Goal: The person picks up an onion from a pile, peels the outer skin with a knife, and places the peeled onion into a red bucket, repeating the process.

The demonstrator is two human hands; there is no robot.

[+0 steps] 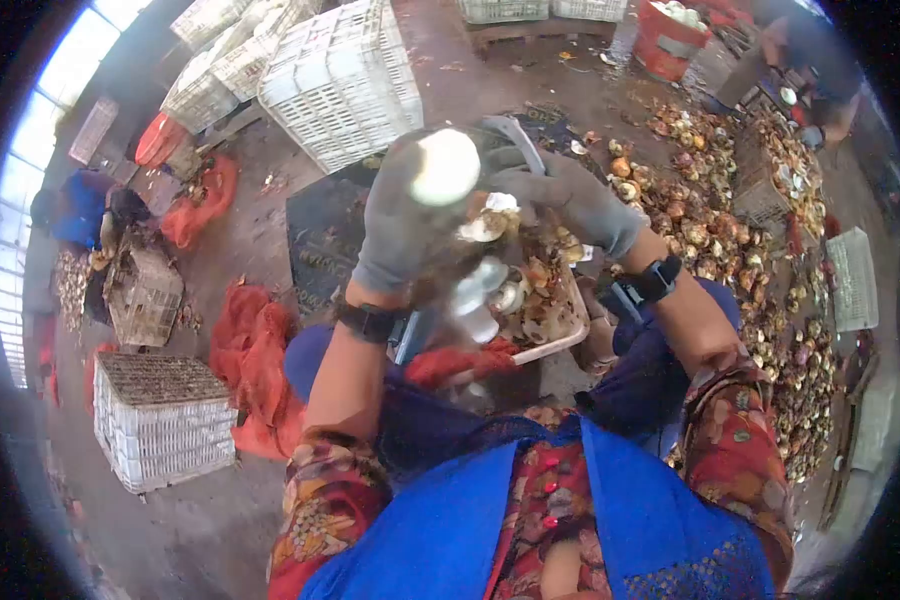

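Note:
In the head view, my left hand (pixel 398 215), in a grey glove, is closed around a peeled white onion (pixel 446 168). My right hand (pixel 580 205), gloved too, grips a knife (pixel 516 141) whose blade points up and to the left. A little space separates the two hands. Beneath them stands a pale tray (pixel 560 343) with onion skins (pixel 540 310) inside. Blurred white onions (pixel 478 300) show at its left part, and a pale piece of onion or skin (pixel 490 218) appears just under the hands.
Unpeeled onions (pixel 700 240) spread over the floor at right. White crates (pixel 345 85) stand at upper left, another crate (pixel 165 425) at lower left. Red netting (pixel 255 360) lies by my left knee. Other people (pixel 80 210) sit at far left and upper right (pixel 815 70).

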